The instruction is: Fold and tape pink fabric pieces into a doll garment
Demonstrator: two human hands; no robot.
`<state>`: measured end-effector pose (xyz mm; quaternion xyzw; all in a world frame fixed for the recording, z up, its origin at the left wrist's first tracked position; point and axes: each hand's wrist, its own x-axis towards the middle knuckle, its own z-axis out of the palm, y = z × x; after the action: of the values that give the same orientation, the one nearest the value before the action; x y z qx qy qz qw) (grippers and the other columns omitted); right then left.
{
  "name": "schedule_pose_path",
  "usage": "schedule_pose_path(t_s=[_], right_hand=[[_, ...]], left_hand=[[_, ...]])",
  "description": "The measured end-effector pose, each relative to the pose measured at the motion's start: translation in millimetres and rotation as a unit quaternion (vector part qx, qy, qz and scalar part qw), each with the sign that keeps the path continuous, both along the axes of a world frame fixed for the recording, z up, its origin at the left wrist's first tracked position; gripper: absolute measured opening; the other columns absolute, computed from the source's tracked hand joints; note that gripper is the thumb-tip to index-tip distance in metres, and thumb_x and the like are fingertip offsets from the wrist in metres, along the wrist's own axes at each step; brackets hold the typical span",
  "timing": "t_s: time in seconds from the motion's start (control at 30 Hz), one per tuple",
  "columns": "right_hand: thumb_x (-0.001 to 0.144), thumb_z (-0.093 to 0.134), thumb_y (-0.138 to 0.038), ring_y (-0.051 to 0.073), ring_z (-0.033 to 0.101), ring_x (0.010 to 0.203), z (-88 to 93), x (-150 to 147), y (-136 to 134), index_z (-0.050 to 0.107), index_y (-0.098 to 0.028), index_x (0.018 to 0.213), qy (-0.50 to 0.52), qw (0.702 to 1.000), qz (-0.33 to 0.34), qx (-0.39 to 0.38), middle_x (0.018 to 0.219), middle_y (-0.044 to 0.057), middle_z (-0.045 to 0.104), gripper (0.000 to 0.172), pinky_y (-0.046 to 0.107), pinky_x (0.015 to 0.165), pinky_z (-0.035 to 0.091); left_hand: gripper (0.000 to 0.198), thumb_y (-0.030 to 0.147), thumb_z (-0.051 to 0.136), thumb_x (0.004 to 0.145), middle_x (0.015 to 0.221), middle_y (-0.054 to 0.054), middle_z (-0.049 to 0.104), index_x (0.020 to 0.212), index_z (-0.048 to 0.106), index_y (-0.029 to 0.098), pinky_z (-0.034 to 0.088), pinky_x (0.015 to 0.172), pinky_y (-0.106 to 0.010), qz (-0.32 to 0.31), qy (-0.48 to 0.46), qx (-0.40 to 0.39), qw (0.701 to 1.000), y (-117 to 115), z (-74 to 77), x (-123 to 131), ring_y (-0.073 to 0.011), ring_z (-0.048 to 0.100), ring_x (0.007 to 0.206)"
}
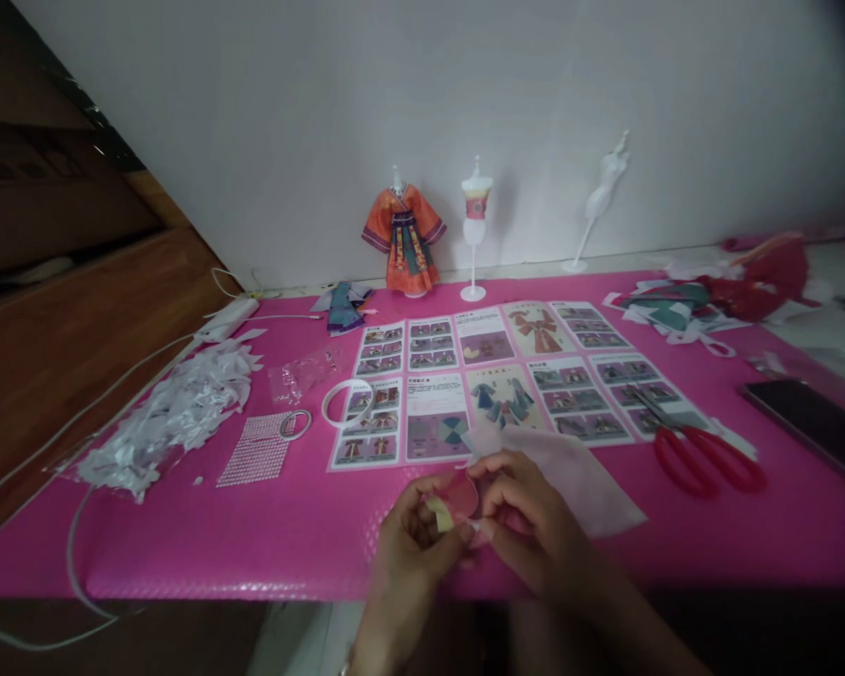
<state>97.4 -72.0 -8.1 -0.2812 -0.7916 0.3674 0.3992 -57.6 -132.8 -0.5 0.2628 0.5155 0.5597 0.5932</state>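
Note:
Close to the table's front edge, a small piece of pink and pale yellow fabric is pinched between both my hands. My left hand has its fingers curled round the yellow side. My right hand grips the pink side, with thumb and forefinger close to the left thumb. A sheer whitish cloth lies just behind and to the right of my right hand. Under its far edge is a printed instruction sheet with rows of pictures.
Red-handled scissors and a dark phone lie at right, below fabric scraps. Tape rolls, a bead sheet and a bag of white pieces lie left. A dressed mannequin and two white mannequins stand behind.

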Motion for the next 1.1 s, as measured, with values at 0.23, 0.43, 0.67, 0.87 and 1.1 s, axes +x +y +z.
schedule_pose_path(t_s=[0.23, 0.43, 0.67, 0.87, 1.1], right_hand=[[0.075, 0.054, -0.007, 0.022, 0.054, 0.100, -0.1, -1.2, -1.3, 0.054, -0.020, 0.077, 0.001, 1.000, -0.007, 0.017, 0.102, 0.006, 0.056, 0.013, 0.040, 0.089, 0.041], [0.075, 0.056, -0.008, 0.026, 0.051, 0.101, 16.7, 8.0, -7.4, 0.057, -0.019, 0.094, 0.047, 0.979, -0.083, 0.183, 0.105, 0.009, 0.053, 0.021, 0.051, 0.095, 0.035], [0.082, 0.057, -0.008, 0.017, 0.054, 0.074, 25.2, -0.6, -25.0, 0.056, -0.019, 0.079, -0.036, 0.985, -0.098, 0.138, 0.075, 0.001, 0.059, 0.012, 0.033, 0.069, 0.037], [0.081, 0.057, -0.008, 0.018, 0.056, 0.078, 15.8, -7.6, -31.0, 0.060, -0.020, 0.082, -0.054, 0.982, -0.124, 0.132, 0.082, 0.002, 0.063, 0.013, 0.033, 0.070, 0.035], [0.080, 0.058, -0.008, 0.019, 0.056, 0.076, 9.4, -8.4, -29.7, 0.061, -0.020, 0.081, -0.067, 0.981, -0.127, 0.131, 0.081, 0.002, 0.064, 0.012, 0.033, 0.069, 0.034]], left_hand=[[0.052, 0.022, 0.084, 0.062, 0.073, 0.003, 0.066, 0.104, 0.054, 0.019, 0.053, 0.059, -0.023, 0.005, -0.014, 0.000, 1.000, -3.5, -0.8, -2.1, -0.0116, 0.063, 0.061], [0.047, 0.023, 0.082, 0.065, 0.076, 0.000, 0.067, 0.103, 0.054, 0.018, 0.055, 0.060, -0.025, 0.019, -0.020, 0.002, 1.000, -5.6, -0.8, 0.1, -0.0129, 0.063, 0.065], [0.044, 0.022, 0.082, 0.064, 0.073, 0.003, 0.061, 0.100, 0.058, 0.017, 0.052, 0.058, -0.020, 0.030, -0.012, 0.014, 0.999, -4.2, 2.2, 1.3, -0.0098, 0.059, 0.064], [0.042, 0.018, 0.083, 0.063, 0.067, 0.007, 0.060, 0.097, 0.059, 0.018, 0.051, 0.064, -0.020, 0.015, -0.004, 0.019, 1.000, -4.2, 11.7, 1.8, -0.0075, 0.057, 0.061], [0.047, 0.019, 0.083, 0.063, 0.074, 0.003, 0.066, 0.102, 0.057, 0.019, 0.049, 0.065, -0.019, -0.007, 0.005, 0.016, 1.000, -4.3, 9.2, -0.3, -0.0100, 0.061, 0.068]])
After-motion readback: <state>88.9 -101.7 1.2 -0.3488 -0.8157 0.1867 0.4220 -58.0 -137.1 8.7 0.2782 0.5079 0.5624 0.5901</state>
